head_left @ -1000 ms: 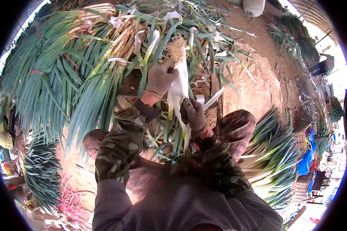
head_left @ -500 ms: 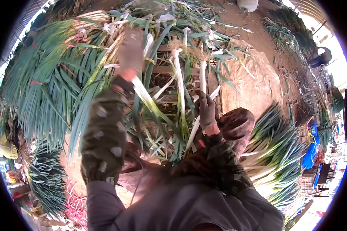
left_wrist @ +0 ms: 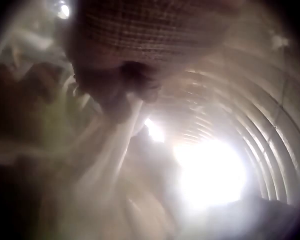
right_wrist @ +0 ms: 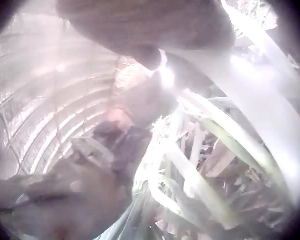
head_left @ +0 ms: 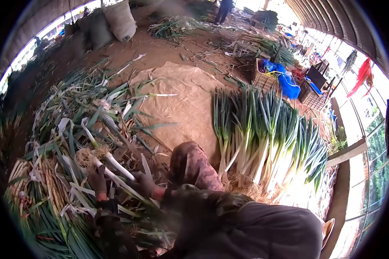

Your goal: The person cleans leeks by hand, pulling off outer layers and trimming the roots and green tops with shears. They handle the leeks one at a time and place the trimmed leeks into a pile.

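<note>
Gloved, the left hand (head_left: 98, 181) grips a white leek stalk (head_left: 110, 173) just below its shaggy roots (head_left: 86, 159). In the left wrist view its curled fingers (left_wrist: 117, 107) pinch a pale stalk (left_wrist: 110, 157). The right hand (head_left: 146, 183), also gloved, is at a second leek (head_left: 119, 166), whose roots lie beside the first one's. From the right wrist view, the right hand (right_wrist: 150, 25) curls over a broad white stalk (right_wrist: 262, 95), blurred by glare, with the left hand (right_wrist: 147, 100) beyond it. Shadow hides some fingertips.
Loose leeks and peeled leaves (head_left: 73, 103) heap around the hands. A bundled pile (head_left: 34, 190) lies at lower left. Beyond the knee (head_left: 192, 164) are a tan sheet (head_left: 177, 108), a row of leeks (head_left: 263, 129) and a crate (head_left: 265, 81).
The head view has swung toward the person's right. The left hand has come back from the bundled pile at the left to the leeks by the right hand.
</note>
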The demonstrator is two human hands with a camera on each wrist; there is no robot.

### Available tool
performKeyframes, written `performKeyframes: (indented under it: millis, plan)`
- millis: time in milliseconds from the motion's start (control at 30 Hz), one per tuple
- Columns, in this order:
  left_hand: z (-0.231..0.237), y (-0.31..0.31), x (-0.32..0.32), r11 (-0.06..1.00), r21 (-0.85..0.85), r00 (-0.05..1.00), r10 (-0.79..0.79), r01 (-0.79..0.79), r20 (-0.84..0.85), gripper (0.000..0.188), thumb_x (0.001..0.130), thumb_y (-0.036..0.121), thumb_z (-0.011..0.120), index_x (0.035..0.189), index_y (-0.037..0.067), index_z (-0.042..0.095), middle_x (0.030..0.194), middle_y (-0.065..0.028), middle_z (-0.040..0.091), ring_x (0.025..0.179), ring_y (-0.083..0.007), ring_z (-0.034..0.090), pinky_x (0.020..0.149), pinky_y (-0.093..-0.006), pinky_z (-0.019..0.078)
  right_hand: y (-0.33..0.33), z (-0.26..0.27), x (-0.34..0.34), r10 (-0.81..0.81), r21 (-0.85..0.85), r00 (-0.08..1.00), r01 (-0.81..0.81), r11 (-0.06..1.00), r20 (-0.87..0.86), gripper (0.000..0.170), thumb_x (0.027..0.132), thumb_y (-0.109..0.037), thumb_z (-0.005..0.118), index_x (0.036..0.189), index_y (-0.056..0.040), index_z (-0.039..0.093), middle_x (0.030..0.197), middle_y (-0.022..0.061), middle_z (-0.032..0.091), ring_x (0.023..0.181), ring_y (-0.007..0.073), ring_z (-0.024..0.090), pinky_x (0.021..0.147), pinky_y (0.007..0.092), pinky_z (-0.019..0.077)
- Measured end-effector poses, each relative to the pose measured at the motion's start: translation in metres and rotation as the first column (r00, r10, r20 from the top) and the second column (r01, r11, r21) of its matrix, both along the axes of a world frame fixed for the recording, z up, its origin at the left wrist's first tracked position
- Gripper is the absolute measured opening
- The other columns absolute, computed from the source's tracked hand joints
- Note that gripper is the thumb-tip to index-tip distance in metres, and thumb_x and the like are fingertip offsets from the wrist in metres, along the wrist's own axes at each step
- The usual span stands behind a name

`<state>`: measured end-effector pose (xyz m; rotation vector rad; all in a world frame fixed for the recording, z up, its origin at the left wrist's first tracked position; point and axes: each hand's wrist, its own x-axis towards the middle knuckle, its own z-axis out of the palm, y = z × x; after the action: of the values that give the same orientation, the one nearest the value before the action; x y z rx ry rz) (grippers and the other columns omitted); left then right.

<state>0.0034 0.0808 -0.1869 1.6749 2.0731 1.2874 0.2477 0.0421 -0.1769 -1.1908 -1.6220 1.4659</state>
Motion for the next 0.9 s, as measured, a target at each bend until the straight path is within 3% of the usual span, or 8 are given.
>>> performKeyframes:
  millis: [100, 133, 233, 367, 500, 567, 633, 900]
  plan:
    - [0.051, -0.031, 0.047, 0.990, -0.013, 0.931, -0.126, 0.139, 0.343, 0.036, 0.091, 0.018, 0.066, 0.120, -0.002, 0.059, 0.094, -0.0110, 0.061, 0.080, -0.0205, 0.058, 0.077, -0.0373, 0.0493, 0.006, -0.001, -0.006, 0.030, 0.083, 0.994, -0.021, 0.996, -0.105, 0.035, 0.095, -0.031, 0.066, 0.118, -0.0044, 0.067, 0.094, -0.0012, 0.068, 0.085, 0.0067, 0.058, 0.073, 0.0240, 0.0482]
    - [0.061, -0.037, 0.052, 0.986, -0.014, 0.979, -0.164, 0.167, 0.118, 0.025, 0.093, 0.016, 0.063, 0.110, -0.002, 0.061, 0.082, -0.0086, 0.057, 0.073, -0.0193, 0.052, 0.070, -0.0360, 0.0465, 0.008, -0.013, -0.015, 0.074, -0.001, 0.972, -0.076, 0.997, -0.222, 0.035, 0.096, -0.031, 0.065, 0.119, -0.0040, 0.067, 0.095, -0.0019, 0.067, 0.085, 0.0062, 0.058, 0.074, 0.0240, 0.0483]
    - [0.114, -0.059, 0.079, 0.971, -0.001, 0.954, -0.236, 0.240, 0.184, 0.026, 0.091, 0.014, 0.064, 0.112, -0.001, 0.063, 0.071, -0.0030, 0.055, 0.060, -0.0141, 0.055, 0.050, -0.0287, 0.0451, 0.003, -0.019, -0.019, 0.158, -0.118, 0.917, -0.214, 0.970, -0.367, 0.036, 0.099, -0.030, 0.060, 0.122, -0.0020, 0.064, 0.096, -0.0047, 0.065, 0.086, 0.0046, 0.056, 0.075, 0.0238, 0.0488]
    - [0.081, -0.056, 0.036, 0.953, 0.110, 0.959, -0.284, 0.284, -0.018, 0.026, 0.094, 0.017, 0.061, 0.112, -0.001, 0.062, 0.068, -0.0063, 0.050, 0.056, -0.0171, 0.053, 0.055, -0.0382, 0.0449, -0.011, -0.003, -0.007, 0.208, -0.103, 0.880, -0.276, 0.956, -0.428, 0.039, 0.098, -0.030, 0.062, 0.125, -0.0018, 0.060, 0.097, -0.0027, 0.065, 0.085, 0.0047, 0.055, 0.076, 0.0244, 0.0495]
    - [0.118, -0.064, 0.042, 0.943, 0.306, 0.948, 0.206, -0.127, -0.241, 0.018, 0.095, 0.017, 0.056, 0.103, 0.004, 0.066, 0.069, -0.0112, 0.061, 0.066, -0.0254, 0.065, 0.058, -0.0410, 0.0481, -0.018, -0.014, -0.006, 0.195, 0.151, 0.925, -0.153, 0.977, -0.326, 0.039, 0.096, -0.028, 0.065, 0.126, -0.0033, 0.060, 0.098, -0.0032, 0.065, 0.086, 0.0059, 0.056, 0.075, 0.0254, 0.0500]
    - [0.114, -0.039, -0.026, 0.923, 0.384, 0.859, 0.189, 0.010, -0.476, 0.019, 0.094, 0.021, 0.057, 0.102, 0.006, 0.066, 0.075, -0.0139, 0.065, 0.067, -0.0296, 0.067, 0.057, -0.0410, 0.0495, -0.047, 0.003, -0.008, 0.022, 0.073, 0.938, 0.004, 0.997, -0.347, 0.031, 0.094, -0.027, 0.067, 0.114, -0.0043, 0.067, 0.087, -0.0026, 0.067, 0.078, 0.0070, 0.057, 0.067, 0.0274, 0.0507]
    - [0.140, -0.032, -0.081, 0.940, 0.310, 0.752, 0.308, -0.145, -0.583, 0.022, 0.094, 0.024, 0.058, 0.104, 0.006, 0.065, 0.077, -0.0144, 0.065, 0.068, -0.0304, 0.067, 0.057, -0.0411, 0.0504, -0.050, 0.029, 0.001, 0.025, 0.200, 0.990, 0.004, 0.980, -0.142, 0.027, 0.092, -0.026, 0.067, 0.087, -0.0002, 0.072, 0.057, 0.0033, 0.059, 0.049, 0.0140, 0.053, 0.050, 0.0345, 0.0491]
    - [0.250, -0.058, -0.137, 0.870, -0.219, 0.691, 0.173, -0.441, -0.702, 0.038, 0.090, 0.036, 0.064, 0.112, 0.006, 0.059, 0.086, -0.0165, 0.067, 0.071, -0.0336, 0.068, 0.056, -0.0412, 0.0537, -0.034, 0.067, 0.027, -0.049, -0.201, 0.961, -0.007, 0.979, -0.272, 0.018, 0.096, -0.019, 0.062, 0.093, -0.0019, 0.062, 0.069, -0.0022, 0.058, 0.052, 0.0054, 0.050, 0.046, 0.0231, 0.0402]
